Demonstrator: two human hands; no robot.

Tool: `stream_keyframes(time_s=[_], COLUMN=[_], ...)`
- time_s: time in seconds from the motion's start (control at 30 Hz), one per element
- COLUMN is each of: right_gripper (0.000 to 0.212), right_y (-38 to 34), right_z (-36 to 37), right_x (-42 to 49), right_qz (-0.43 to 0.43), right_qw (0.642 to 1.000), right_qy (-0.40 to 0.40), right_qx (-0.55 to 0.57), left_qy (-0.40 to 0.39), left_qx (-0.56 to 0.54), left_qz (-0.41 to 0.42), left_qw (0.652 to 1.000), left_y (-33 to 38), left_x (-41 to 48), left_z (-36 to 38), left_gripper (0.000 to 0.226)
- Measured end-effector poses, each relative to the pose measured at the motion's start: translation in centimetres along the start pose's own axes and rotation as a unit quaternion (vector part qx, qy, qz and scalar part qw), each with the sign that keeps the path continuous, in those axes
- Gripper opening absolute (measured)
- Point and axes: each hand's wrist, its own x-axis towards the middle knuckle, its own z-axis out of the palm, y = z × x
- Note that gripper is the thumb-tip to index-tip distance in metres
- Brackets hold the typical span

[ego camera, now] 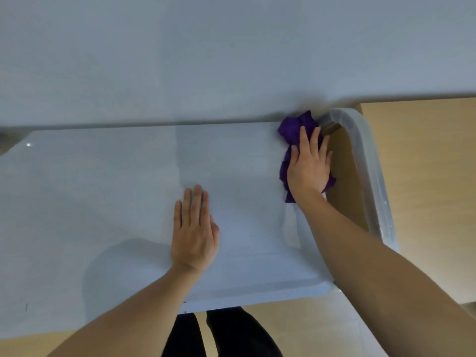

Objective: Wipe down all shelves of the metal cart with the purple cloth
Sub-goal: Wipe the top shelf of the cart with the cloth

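- A metal cart's top shelf (103,202) fills the view, far edge against a pale wall (231,47)
- Its curved handle (365,155) bounds the three o'clock end
- The left hand (194,235), grip wide and flat, rests near six o'clock, apparently steadying the cart
- The right hand (309,168), grip wide, presses the purple cloth (296,127) flat
- That cloth, bunched, sits at the shelf's two o'clock corner
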Motion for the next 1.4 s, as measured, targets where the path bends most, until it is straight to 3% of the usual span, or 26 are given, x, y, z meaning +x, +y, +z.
stream_keyframes(time_s=[0.4, 0.5, 0.57, 0.63, 0.73, 0.9, 1.07, 1.2, 1.33, 1.4], right_gripper=[0.054, 0.058, 0.057, 0.051, 0.048, 0.050, 0.051, 0.055, 0.053, 0.053], right_y=[-5.3, -9.3, -12.0, -12.6, -9.7, -2.2, -4.2, -5.3, -4.1, -2.3], right_z=[1.8, 2.2, 3.4, 4.0, 3.3, 1.1, 1.5, 1.4, 1.3, 0.9], right_x=[1.3, -1.7, -4.7, -5.7, -3.3, 1.3, 1.4, 1.6, 0.4, 0.9], right_qz=[0.045, -0.077, -0.221, -0.279, -0.247, -0.026, 0.035, 0.021, -0.132, -0.153], right_qw=[0.999, 0.997, 0.975, 0.960, 0.968, 0.999, 0.998, 1.000, 0.991, 0.988], right_qy=[0.030, 0.026, 0.003, -0.030, 0.004, 0.031, 0.043, 0.015, 0.009, 0.004], right_qx=[0.000, 0.002, 0.004, 0.010, 0.033, 0.007, 0.005, 0.006, -0.002, -0.009], left_qy=[-0.003, -0.013, -0.022, -0.022, -0.010, -0.002, 0.003, 0.002, -0.007, -0.005], left_qx=[0.007, 0.009, 0.015, 0.018, 0.012, 0.005, 0.005, 0.017, 0.023, 0.025], left_qz=[-0.002, -0.001, -0.005, -0.004, -0.004, -0.001, -0.003, 0.002, -0.003, -0.004], left_qw=[1.000, 1.000, 1.000, 1.000, 1.000, 1.000, 1.000, 1.000, 1.000, 1.000], left_y=[0.4, 0.4, 0.4, 0.5, 0.5, 0.4, 0.2, 0.3, 0.5, 0.6], left_x=[0.0, 0.0, 0.0, -0.1, 0.1, 0.1, 0.1, 0.1, 0.1, 0.1], left_z=[0.1, 0.0, -0.2, -0.4, -0.3, 0.0, 0.2, 0.2, -0.1, 0.0], left_gripper=[0.055, 0.056, 0.056, 0.056, 0.056, 0.055, 0.055, 0.055, 0.054, 0.054])
